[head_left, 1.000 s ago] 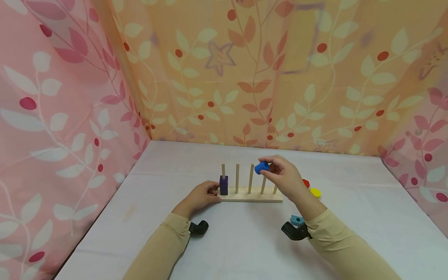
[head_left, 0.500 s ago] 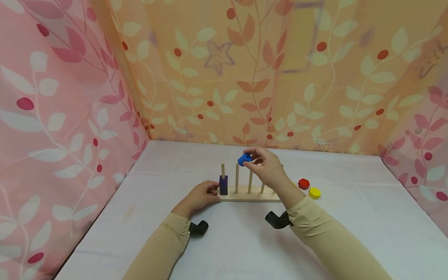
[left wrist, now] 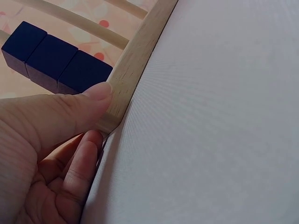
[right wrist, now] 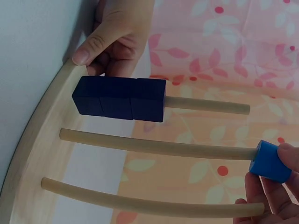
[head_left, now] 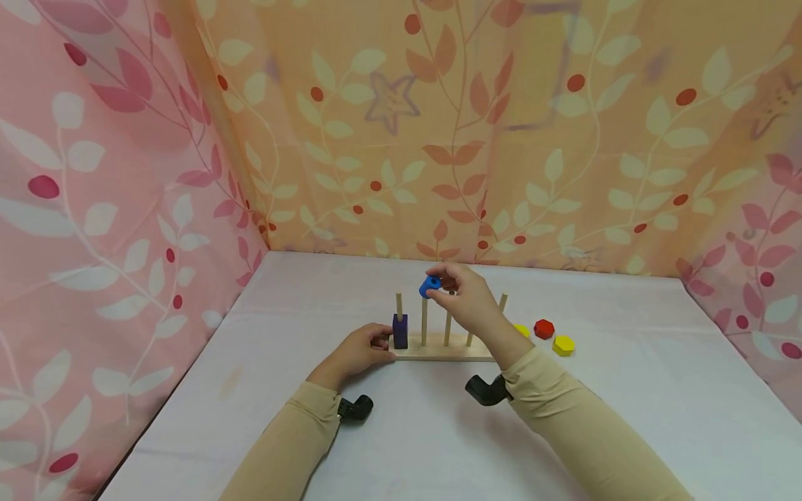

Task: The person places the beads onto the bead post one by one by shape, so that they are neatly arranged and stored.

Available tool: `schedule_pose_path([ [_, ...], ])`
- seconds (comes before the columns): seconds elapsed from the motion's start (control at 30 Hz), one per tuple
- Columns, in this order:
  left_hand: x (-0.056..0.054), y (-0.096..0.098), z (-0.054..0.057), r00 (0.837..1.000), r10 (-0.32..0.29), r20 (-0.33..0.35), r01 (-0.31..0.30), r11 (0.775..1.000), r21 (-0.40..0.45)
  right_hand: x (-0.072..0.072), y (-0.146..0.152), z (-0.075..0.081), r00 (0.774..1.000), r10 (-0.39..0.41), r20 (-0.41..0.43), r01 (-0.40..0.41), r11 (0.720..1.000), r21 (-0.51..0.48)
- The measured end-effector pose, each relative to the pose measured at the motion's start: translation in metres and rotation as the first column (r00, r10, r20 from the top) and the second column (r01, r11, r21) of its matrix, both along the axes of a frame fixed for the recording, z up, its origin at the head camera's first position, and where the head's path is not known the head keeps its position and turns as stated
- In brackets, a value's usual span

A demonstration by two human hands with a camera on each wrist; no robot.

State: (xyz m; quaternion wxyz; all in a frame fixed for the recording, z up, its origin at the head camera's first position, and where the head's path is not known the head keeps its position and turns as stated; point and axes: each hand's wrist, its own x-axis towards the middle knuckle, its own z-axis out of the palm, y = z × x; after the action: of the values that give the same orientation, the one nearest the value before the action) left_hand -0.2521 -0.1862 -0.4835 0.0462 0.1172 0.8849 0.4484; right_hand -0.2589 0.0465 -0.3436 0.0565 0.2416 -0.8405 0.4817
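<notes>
A wooden peg board (head_left: 438,348) with several upright pegs stands mid-table. Three dark blue cubes (head_left: 400,331) (right wrist: 120,98) (left wrist: 51,60) sit stacked on its leftmost peg. My right hand (head_left: 460,296) pinches a bright blue round bead (head_left: 429,285) (right wrist: 271,162) right at the tip of the second peg (head_left: 424,320) (right wrist: 154,147). My left hand (head_left: 360,349) grips the board's left end, thumb (left wrist: 93,95) on top of the wooden base (left wrist: 135,65).
A red piece (head_left: 544,328) and two yellow pieces (head_left: 563,345) lie on the white table (head_left: 626,403) right of the board. Patterned curtains (head_left: 125,174) wall in the left, back and right sides.
My right hand has carried the blue bead leftward, from above the fourth peg to the tip of the second peg. The left hand has stayed put on the board.
</notes>
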Motion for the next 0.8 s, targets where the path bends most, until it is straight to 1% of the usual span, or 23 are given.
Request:
schedule_pose_path([
  [0.2, -0.001, 0.000, -0.002, 1.000, 0.008, 0.009, -0.008, 1.000, -0.008, 0.001, -0.003, -0.003, 0.996, 0.019, 0.086, -0.013, 0.998, -0.068],
  [0.3, -0.001, 0.000, -0.002, 1.000, 0.012, 0.016, -0.012, 1.000, -0.006, 0.000, -0.005, -0.005, 0.993, 0.017, 0.120, -0.005, 0.995, -0.100],
  [0.47, 0.000, 0.000, -0.001, 1.000, 0.003, 0.008, -0.003, 1.000, 0.001, -0.001, -0.008, -0.011, 0.984, 0.003, 0.177, 0.021, 0.991, -0.134],
  [0.8, -0.001, 0.001, -0.001, 1.000, 0.008, 0.001, -0.008, 1.000, 0.000, -0.004, -0.010, -0.025, 0.978, -0.012, 0.206, 0.037, 0.992, -0.121],
])
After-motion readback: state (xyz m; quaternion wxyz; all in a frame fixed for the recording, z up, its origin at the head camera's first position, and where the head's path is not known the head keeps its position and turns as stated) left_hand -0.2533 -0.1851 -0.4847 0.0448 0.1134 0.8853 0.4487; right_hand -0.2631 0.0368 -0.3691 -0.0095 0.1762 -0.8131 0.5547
